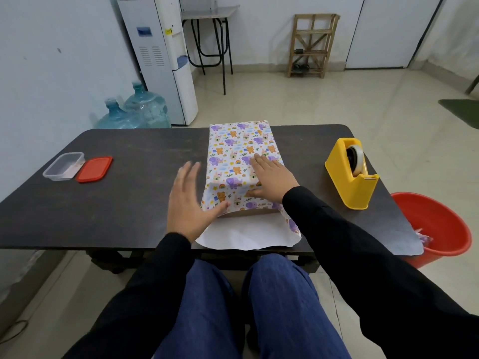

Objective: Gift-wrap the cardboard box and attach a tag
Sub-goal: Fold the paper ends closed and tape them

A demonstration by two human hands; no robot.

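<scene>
Right hand (272, 177) lies flat on top of the parcel, fingers straight and together, palm pressing the wrapping paper (241, 149) down, nothing grasped. Left hand (186, 200) is also released, with its fingers spread and straight and slightly blurred. It sits just left of the parcel, thumb touching the paper's near left corner; I can't tell whether the palm rests on the table (129, 203).

The cardboard box is directly under my right palm, fully covered by the printed paper, so I see only its shape. The parcel runs lengthwise away from both hands to the table's far edge. The paper's white underside sticks out as a loose flap on the near side, below the right wrist and between the two forearms — it reaches the table's near edge.

Yellow tape dispenser (352, 177) stands to the right of the right hand, apart from the parcel. Clear container (63, 165) and its red lid (94, 169) sit side by side, touching, well left of the left hand. Red bucket (440, 226) is on the floor past the right forearm — paper scraps inside.
</scene>
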